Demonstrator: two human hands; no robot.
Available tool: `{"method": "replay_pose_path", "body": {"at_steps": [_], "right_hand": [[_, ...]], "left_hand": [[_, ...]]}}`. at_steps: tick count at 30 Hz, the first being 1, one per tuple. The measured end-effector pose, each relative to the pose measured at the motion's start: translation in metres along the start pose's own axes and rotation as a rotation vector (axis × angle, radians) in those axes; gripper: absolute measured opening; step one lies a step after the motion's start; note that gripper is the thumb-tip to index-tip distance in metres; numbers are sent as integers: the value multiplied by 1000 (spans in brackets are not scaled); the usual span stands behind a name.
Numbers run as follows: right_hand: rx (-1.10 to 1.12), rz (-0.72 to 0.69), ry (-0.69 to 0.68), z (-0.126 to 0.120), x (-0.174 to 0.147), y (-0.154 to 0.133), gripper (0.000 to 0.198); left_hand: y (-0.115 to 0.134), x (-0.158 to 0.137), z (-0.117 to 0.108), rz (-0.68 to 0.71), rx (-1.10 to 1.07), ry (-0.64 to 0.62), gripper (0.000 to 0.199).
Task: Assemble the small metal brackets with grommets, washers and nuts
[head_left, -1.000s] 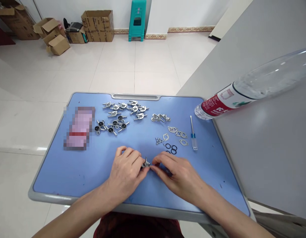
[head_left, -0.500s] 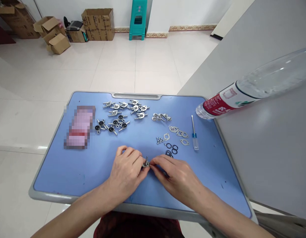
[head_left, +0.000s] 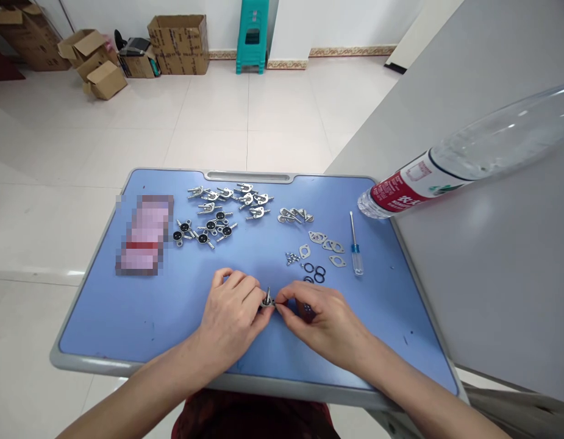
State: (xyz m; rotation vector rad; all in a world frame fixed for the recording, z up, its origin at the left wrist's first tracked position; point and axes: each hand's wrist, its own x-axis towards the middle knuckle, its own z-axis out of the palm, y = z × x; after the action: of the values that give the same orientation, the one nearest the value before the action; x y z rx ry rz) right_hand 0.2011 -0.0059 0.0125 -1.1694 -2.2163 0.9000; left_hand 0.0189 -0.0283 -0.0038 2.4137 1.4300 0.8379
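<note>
My left hand (head_left: 231,308) is closed around a small metal fitting (head_left: 267,299) with an upright pin, low over the middle of the table. From the other side, my right hand (head_left: 325,314) pinches thumb and forefinger together at the fitting's right edge. Whatever lies between those fingertips is too small to make out. Beyond the right hand are black O-rings (head_left: 319,274), partly covered by it, a little heap of screws (head_left: 292,258) and several flat metal flange plates (head_left: 337,261). Small metal pieces with round heads (head_left: 294,215) lie farther back.
Several metal fittings (head_left: 257,213) lie at the back, others with black discs (head_left: 203,238) left of them. A screwdriver (head_left: 356,250) and a large water bottle (head_left: 400,189) are at right. A blurred pink item (head_left: 147,235) lies at left on the blue table (head_left: 108,317).
The view has shifted slightly. Both hands stay at the fitting; the right fingers have moved a little and its hand now covers more of the O-rings.
</note>
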Motion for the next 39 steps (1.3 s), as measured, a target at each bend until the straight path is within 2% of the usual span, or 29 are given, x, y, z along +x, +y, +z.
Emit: {"method": "replay_pose_path", "body": {"at_steps": [7, 13, 21, 24, 29, 35, 39], "right_hand": [[149, 54, -2, 7, 4, 6, 14], [343, 221, -71, 4, 7, 11, 15], [331, 289, -96, 2, 8, 10, 17], [240, 234, -72, 2, 6, 10, 17], [159, 56, -33, 0, 4, 8, 20], [89, -68, -23, -1, 2, 5, 22], [-60, -138, 21, 3, 0, 5, 20]], "left_hand": [[0, -1, 1, 5, 8, 9, 14], [0, 0, -1, 5, 7, -6, 14], [0, 0, -1, 4, 19, -14, 14], [0, 0, -1, 3, 25, -17, 14], [0, -1, -1, 10, 33, -15, 14], [-1, -1, 0, 11, 43, -16, 13], [0, 0, 0, 3, 34, -24, 15]]}}
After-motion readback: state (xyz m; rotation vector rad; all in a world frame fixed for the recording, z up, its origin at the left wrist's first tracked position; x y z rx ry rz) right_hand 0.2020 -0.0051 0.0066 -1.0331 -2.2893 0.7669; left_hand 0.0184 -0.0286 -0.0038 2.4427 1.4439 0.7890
